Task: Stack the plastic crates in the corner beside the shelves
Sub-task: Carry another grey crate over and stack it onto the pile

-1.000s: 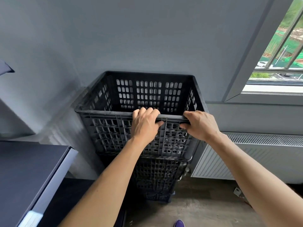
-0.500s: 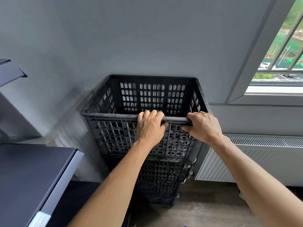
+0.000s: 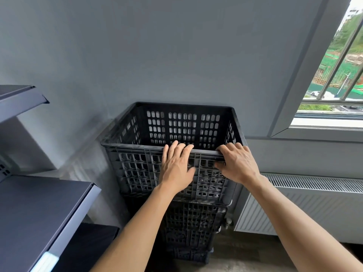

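1. One grey wall fills the upper view from 9 to 1 o'clock, and the crate stack stands against it.
2. Dark shelves sit at 8 o'clock, with a second shelf edge above at 9 o'clock.
3. A window with bars is at 2 o'clock, and a white radiator lies under it at 4 o'clock.
4. Black plastic crates form a stack at the centre, in the corner between the shelves and the radiator. The top crate is open-topped with slotted walls and rests on the lower crate, which stands on the floor at 6 o'clock.
5. The left hand lies flat against the top crate's near wall, fingers straight and spread, tips reaching just over the rim; it is pressed on, not clasped around anything.
6. The right hand, just to the 3 o'clock side of the left, has its fingers curled over the same near rim close to the corner, thumb against the outer wall, gripping the rim.
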The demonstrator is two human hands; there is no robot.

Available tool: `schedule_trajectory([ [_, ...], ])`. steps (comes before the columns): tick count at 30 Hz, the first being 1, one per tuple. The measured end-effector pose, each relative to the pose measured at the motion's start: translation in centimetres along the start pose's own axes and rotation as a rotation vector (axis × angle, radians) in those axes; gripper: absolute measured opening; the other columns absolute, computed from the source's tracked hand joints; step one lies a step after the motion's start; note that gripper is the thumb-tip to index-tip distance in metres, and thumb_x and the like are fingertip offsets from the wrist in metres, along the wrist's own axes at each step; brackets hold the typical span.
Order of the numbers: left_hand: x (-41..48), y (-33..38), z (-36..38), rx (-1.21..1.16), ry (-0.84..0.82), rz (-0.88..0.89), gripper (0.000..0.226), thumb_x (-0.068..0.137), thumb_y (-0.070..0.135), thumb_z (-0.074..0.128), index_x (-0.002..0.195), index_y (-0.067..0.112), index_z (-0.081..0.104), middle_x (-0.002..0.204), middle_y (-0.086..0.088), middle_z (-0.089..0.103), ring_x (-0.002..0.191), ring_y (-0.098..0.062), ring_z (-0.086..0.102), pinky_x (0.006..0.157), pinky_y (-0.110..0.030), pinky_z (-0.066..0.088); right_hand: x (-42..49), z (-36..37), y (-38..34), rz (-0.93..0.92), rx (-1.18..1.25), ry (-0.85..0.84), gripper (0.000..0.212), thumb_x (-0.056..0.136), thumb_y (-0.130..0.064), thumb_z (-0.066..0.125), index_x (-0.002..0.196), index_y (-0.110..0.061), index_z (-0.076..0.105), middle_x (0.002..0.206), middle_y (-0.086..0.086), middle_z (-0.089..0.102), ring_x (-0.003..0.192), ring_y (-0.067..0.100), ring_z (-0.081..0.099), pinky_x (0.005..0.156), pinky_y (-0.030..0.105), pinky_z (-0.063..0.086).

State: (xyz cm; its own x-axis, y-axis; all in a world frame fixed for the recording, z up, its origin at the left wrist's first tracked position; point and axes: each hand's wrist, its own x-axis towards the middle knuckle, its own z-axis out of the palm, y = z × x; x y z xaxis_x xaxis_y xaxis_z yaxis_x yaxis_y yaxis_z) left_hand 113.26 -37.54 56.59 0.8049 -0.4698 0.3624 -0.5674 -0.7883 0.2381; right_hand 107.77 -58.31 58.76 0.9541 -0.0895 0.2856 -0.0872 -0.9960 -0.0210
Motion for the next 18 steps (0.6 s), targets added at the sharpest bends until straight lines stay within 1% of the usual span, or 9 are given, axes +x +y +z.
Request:
schedule_trajectory([
  [2, 0.3, 0.2, -0.6, -0.098, -0.010, -0.031, 0.065, 0.094, 0.039, 0.054, 0.154, 0.026, 0.030, 0.159, 0.005, 0.029, 0.152, -0.015, 0.007, 0.122, -0.038, -0.009, -0.5, -0.3, 0.3, -0.024, 0.047, -0.018, 0.059, 0.089, -0.051, 0.063, 0.140, -0.025, 0.051, 0.135, -0.002, 0.057, 0.124, 0.024, 0.049, 0.107, 0.036, 0.035],
  [5, 0.2, 0.8, -1.4, -0.241, 0.006, -0.099, 0.058, 0.098, 0.035, 0.053, 0.152, 0.020, 0.038, 0.159, 0.004, 0.032, 0.151, -0.013, 0.012, 0.123, -0.035, -0.001, -2.0, -0.6, 0.8, -0.042, 0.124, -0.032, 0.077, 0.090, -0.047, 0.066, 0.155, -0.019, 0.035, 0.157, 0.000, 0.040, 0.144, 0.023, 0.034, 0.120, 0.035, 0.021],
  [7, -0.8, 1.8, -1.6, -0.310, 0.023, -0.140, 0.057, 0.098, 0.031, 0.055, 0.152, 0.019, 0.038, 0.161, 0.003, 0.030, 0.151, -0.012, 0.011, 0.123, -0.033, 0.005, -3.3, -0.7, 1.3, -0.057, 0.139, -0.033, 0.086, 0.092, -0.044, 0.065, 0.161, -0.017, 0.022, 0.165, 0.001, 0.027, 0.152, 0.022, 0.021, 0.124, 0.032, 0.009],
  [9, -1.9, 2.9, -1.6, -0.330, 0.029, -0.166, 0.058, 0.098, 0.029, 0.055, 0.153, 0.020, 0.036, 0.163, 0.003, 0.024, 0.152, -0.011, 0.008, 0.122, -0.033, 0.005, -4.4, -0.8, 1.9, -0.058, 0.155, -0.050, 0.088, 0.096, -0.042, 0.062, 0.163, -0.018, 0.012, 0.170, 0.002, 0.014, 0.156, 0.019, 0.007, 0.124, 0.029, -0.002],
  [10, -2.5, 3.5, -1.6, -0.328, 0.027, -0.173, 0.058, 0.099, 0.028, 0.055, 0.153, 0.021, 0.036, 0.164, 0.004, 0.022, 0.152, -0.011, 0.008, 0.123, -0.033, 0.005, -4.9, -1.0, 2.1, -0.061, 0.167, -0.062, 0.087, 0.097, -0.041, 0.061, 0.164, -0.018, 0.009, 0.171, 0.001, 0.009, 0.157, 0.018, 0.002, 0.123, 0.028, -0.005],
  [11, -3.1, 4.2, -1.6, -0.332, 0.021, -0.187, 0.058, 0.099, 0.028, 0.055, 0.153, 0.021, 0.036, 0.164, 0.004, 0.021, 0.152, -0.012, 0.011, 0.123, -0.034, 0.007, -5.4, -1.1, 2.4, -0.063, 0.184, -0.069, 0.086, 0.098, -0.039, 0.060, 0.164, -0.018, 0.009, 0.171, 0.000, 0.006, 0.157, 0.017, -0.001, 0.122, 0.026, -0.006],
  [13, -3.9, 5.4, -2.0, -0.382, 0.006, -0.219, 0.056, 0.099, 0.029, 0.055, 0.152, 0.022, 0.038, 0.162, 0.003, 0.024, 0.149, -0.015, 0.020, 0.121, -0.035, 0.017, -6.2, -1.6, 2.9, -0.073, 0.230, -0.086, 0.082, 0.098, -0.036, 0.060, 0.164, -0.019, 0.012, 0.171, 0.000, 0.006, 0.157, 0.016, -0.001, 0.119, 0.024, -0.004],
  [15, -4.7, 6.5, -2.6, -0.429, -0.001, -0.229, 0.054, 0.099, 0.029, 0.055, 0.150, 0.021, 0.041, 0.158, 0.001, 0.032, 0.146, -0.015, 0.027, 0.118, -0.033, 0.023, -7.3, -2.5, 3.3, -0.074, 0.274, -0.086, 0.076, 0.098, -0.033, 0.061, 0.162, -0.019, 0.021, 0.170, 0.000, 0.013, 0.157, 0.017, 0.006, 0.120, 0.024, 0.002],
  [18, -6.7, 7.9, -3.5, -0.474, 0.008, -0.224, 0.049, 0.099, 0.030, 0.055, 0.146, 0.022, 0.046, 0.152, 0.004, 0.040, 0.141, -0.012, 0.035, 0.111, -0.026, 0.027, -9.4, -3.6, 3.9, -0.042, 0.364, -0.102, 0.069, 0.099, -0.032, 0.061, 0.159, -0.022, 0.031, 0.166, -0.002, 0.026, 0.153, 0.018, 0.021, 0.122, 0.031, 0.018],
])
